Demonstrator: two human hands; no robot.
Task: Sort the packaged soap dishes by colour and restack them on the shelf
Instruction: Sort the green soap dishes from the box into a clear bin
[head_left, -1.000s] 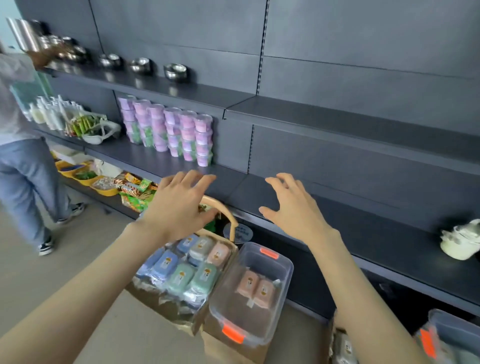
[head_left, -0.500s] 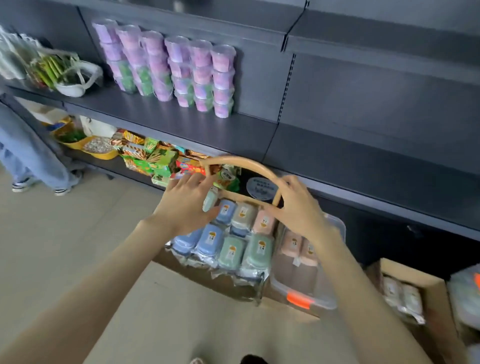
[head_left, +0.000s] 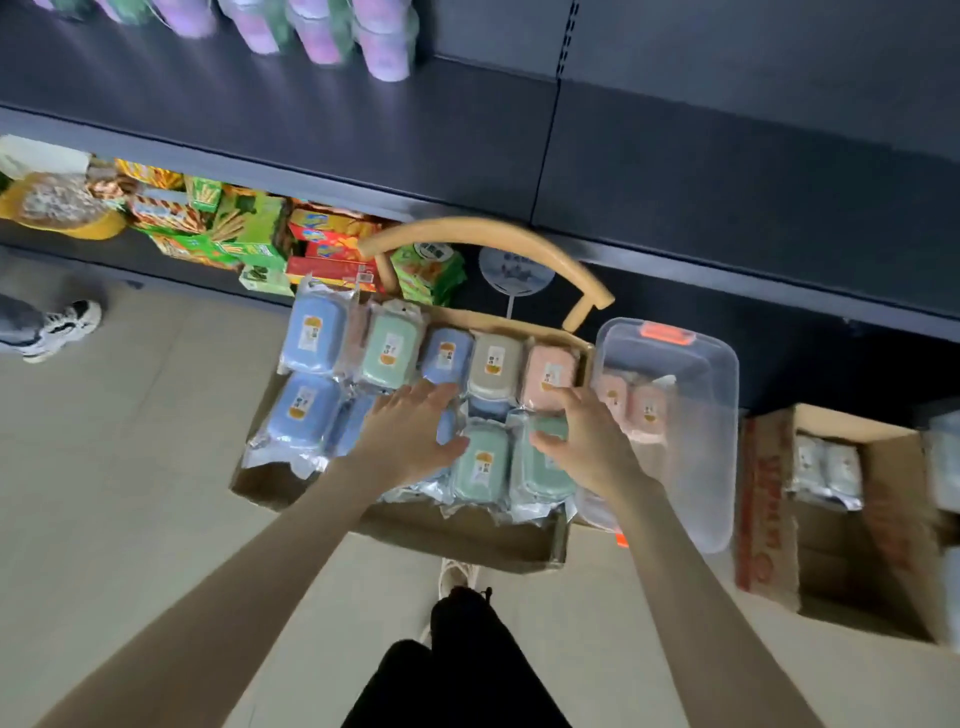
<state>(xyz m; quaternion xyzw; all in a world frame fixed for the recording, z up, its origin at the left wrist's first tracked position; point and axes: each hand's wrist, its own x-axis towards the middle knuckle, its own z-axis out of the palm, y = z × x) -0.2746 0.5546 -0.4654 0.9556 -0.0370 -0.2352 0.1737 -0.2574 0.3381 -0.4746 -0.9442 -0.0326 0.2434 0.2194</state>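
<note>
Packaged soap dishes lie mixed in an open cardboard box in front of the shelf and below it; none are on the shelf yet. Blue packs crowd the left of the box, green ones fill the near right, and a beige pack and a pink pack sit in the far row. A clear tub just right of the box holds two more pink dishes. The left hand hovers flat over the blue packs, its grip wide and holding nothing. The right hand is spread over a green pack with its fingertips near the pink one, grip also wide; contact cannot be told. Sorting looks barely begun. Risks from here: the foil wrappers overlap like shingles, so lifting one pack may drag its neighbour up and over the low box wall. The wrap looks slick, and a shallow pinch on an edge could slip. Green and beige read close in this dim light, so a pack could go to the wrong pile. The tub seems perched against the box corner, and a knock from the right forearm might tip it.
</note>
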